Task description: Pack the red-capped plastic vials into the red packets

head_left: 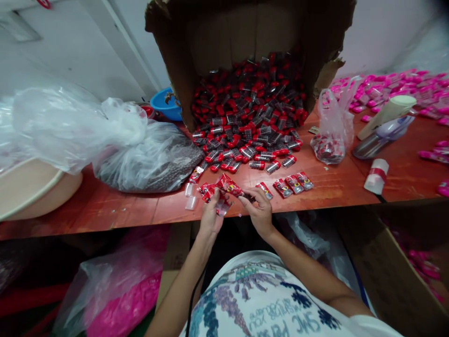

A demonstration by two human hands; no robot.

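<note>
My left hand [211, 216] is closed on a red printed packet [229, 184] just above the table's front edge. More red packets [206, 191] bunch at its fingers, and I cannot tell how many it holds. My right hand [258, 210] pinches a small dark item at the packet's right end, mostly covered by the fingers. To the right, several red packaged pieces [283, 188] lie in a loose row. Small clear plastic pieces [190, 202] lie left of my hands. Beyond them, red-capped clear tubes [245, 124] with dark contents spill out of a carton.
The torn cardboard carton [171, 61] stands on its side at the back. A plastic bag of dark pieces [150, 159], a cream basin [38, 187] and a blue bowl [168, 105] are left. A small bag [331, 135], bottles [382, 133] and pink items [382, 89] are right.
</note>
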